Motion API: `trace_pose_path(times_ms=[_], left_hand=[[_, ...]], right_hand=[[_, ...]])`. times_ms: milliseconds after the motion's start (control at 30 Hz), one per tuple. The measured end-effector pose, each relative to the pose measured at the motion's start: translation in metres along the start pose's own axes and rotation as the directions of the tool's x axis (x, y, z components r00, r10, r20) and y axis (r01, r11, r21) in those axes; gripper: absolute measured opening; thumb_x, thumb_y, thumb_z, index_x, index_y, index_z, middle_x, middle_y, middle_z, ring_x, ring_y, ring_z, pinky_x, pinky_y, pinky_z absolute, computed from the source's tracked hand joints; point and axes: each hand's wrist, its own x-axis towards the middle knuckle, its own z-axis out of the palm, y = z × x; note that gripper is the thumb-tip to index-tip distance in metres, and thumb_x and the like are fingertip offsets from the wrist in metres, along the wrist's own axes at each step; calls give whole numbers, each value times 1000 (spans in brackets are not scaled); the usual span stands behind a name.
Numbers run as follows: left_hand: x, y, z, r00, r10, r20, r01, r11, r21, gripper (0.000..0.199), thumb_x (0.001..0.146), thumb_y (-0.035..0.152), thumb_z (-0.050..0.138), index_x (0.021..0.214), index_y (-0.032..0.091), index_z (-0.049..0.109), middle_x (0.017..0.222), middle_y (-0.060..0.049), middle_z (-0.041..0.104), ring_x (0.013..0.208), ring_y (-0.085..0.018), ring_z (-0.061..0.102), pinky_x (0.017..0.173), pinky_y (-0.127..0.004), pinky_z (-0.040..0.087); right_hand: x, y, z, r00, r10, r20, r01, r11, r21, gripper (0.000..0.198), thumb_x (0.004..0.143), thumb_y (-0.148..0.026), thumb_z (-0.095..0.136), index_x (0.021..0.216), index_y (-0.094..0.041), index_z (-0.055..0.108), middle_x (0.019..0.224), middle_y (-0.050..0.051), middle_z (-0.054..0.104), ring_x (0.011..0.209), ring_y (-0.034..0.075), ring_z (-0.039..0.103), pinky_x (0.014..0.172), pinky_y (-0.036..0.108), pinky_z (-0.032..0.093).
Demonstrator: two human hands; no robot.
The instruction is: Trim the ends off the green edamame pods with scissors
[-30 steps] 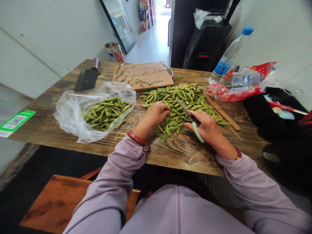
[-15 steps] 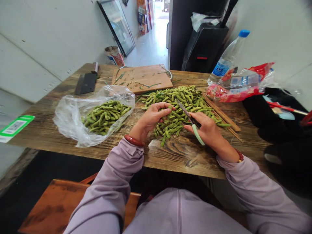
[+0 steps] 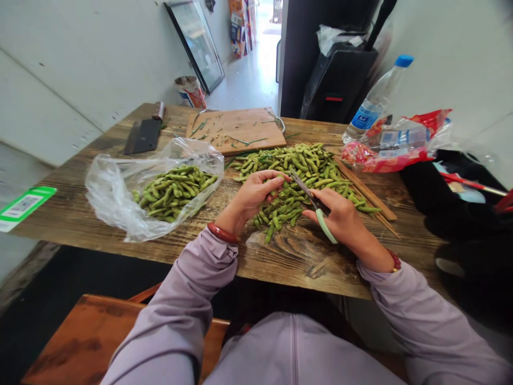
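Over one pod heap [image 3: 308,158], one pair of scissors [image 3: 305,188] in right grip [image 3: 341,215]

We see pod pile [image 3: 306,160] mid-frame on tabletop [image 3: 280,262], bag [image 3: 110,184] holding pods [image 3: 172,192] centre-left, cutting board [image 3: 244,125] behind, cleaver [image 3: 143,136] upper left, bottle [image 3: 365,117] upper right.

Scissors [image 3: 306,190] and a green pod [image 3: 279,177] above a wooden counter [image 3: 288,259].
Right hand [image 3: 339,211] grips the scissors, blades toward eleven; left hand [image 3: 256,193] pinches the pod just beside their tips, near a loose pile of pods [image 3: 306,158]. From the left hand: bagged pods [image 3: 172,190] at nine o'clock, cleaver [image 3: 143,137] at ten, cutting board [image 3: 240,125] just before twelve, bottle [image 3: 364,118] at two.
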Motion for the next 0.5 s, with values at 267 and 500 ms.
trace_pose_path(times_ms=[267,500], left_hand=[[0,7,-1,998,-48,-43,41,986,-159,19,76,24,77,87,9,73,65,2,58,44,0,40,40,-13,25],[1,3,-1,997,-14,-76,7,996,-92,20,73,25,79,85,10,75,65,2,58,46,-1,42,39,-13,25]], right_hand=[[-1,-1,0,997,10,77,-9,1000,-18,39,90,-37,69,126,-21,65,112,13,71,97,30,71,84,45,60],[-1,-1,0,994,13,106,-10,999,-31,37,90,-37,69,123,-22,66,106,11,71,92,28,71,81,43,60]])
